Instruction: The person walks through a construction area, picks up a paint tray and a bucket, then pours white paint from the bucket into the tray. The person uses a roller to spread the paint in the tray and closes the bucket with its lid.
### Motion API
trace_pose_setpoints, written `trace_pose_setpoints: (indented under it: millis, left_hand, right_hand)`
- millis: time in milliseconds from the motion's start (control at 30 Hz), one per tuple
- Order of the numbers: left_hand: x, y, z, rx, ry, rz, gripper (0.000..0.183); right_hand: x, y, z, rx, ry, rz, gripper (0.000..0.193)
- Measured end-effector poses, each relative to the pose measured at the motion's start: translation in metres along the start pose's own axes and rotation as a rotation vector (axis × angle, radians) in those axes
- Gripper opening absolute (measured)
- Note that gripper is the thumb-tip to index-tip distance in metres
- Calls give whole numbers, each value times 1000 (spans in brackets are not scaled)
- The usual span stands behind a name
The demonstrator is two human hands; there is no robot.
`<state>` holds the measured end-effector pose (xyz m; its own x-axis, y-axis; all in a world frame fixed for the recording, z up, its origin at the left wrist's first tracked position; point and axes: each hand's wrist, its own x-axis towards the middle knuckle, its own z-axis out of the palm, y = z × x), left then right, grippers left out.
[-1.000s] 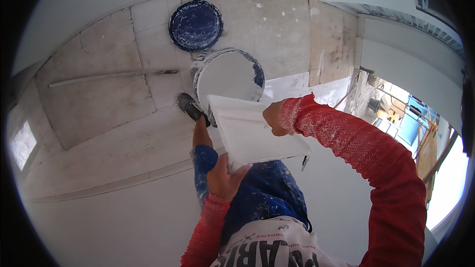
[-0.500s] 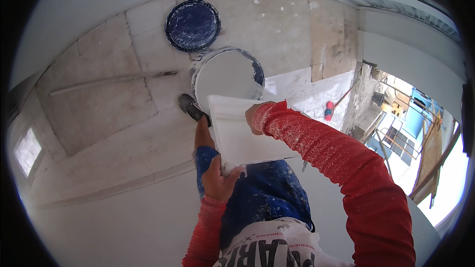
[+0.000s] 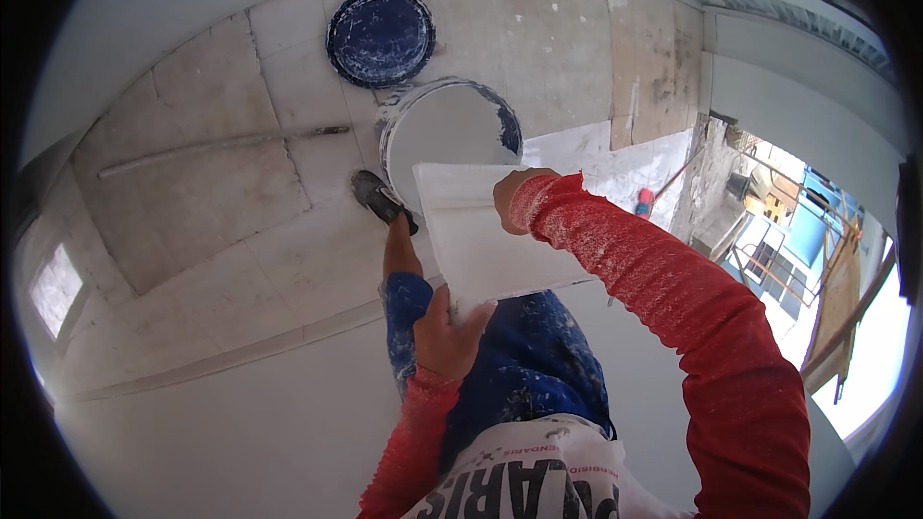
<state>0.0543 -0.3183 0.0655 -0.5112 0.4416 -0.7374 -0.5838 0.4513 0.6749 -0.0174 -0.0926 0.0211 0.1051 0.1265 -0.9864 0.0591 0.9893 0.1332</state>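
My left hand (image 3: 449, 338) grips the near edge of a white rectangular board (image 3: 500, 255), tilted over my thighs, its thumb lying along the edge. A raised band crosses the board's far part. At that band, my right hand (image 3: 519, 200) is closed; its fingertips and whatever they hold are hidden by the hand and red sleeve. Just beyond the board stands a wide bucket (image 3: 384, 149) with a smeared rim, filled with smooth, pale grey-white compound (image 3: 452, 130). The board's far edge overlaps the near side of the bucket in view.
A round dark-blue lid (image 3: 381, 37), smeared white, lies beyond the bucket. A long pole (image 3: 216, 150) rests on the floor at left, near my shoe (image 3: 377, 194). At right, a red-headed tool (image 3: 644, 200) leans by an opening with wooden boards and metal bars outside.
Both hands and the board have shifted slightly right and away from me in the picture. The bucket, lid and floor have also shifted a little as the view moved.
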Motion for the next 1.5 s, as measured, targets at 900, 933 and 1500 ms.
trace_pose_setpoints:
  millis: [900,933,1500]
  left_hand:
    - [-12,-27,11,113,-81,168,42]
    - [-11,-28,13,113,-94,186,43]
    - [-7,-37,7,290,-205,247,48]
  right_hand:
    - [-130,57,17,252,263,8,41]
    - [-142,63,27,314,238,34,42]
    - [-201,122,88,1232,89,131,42]
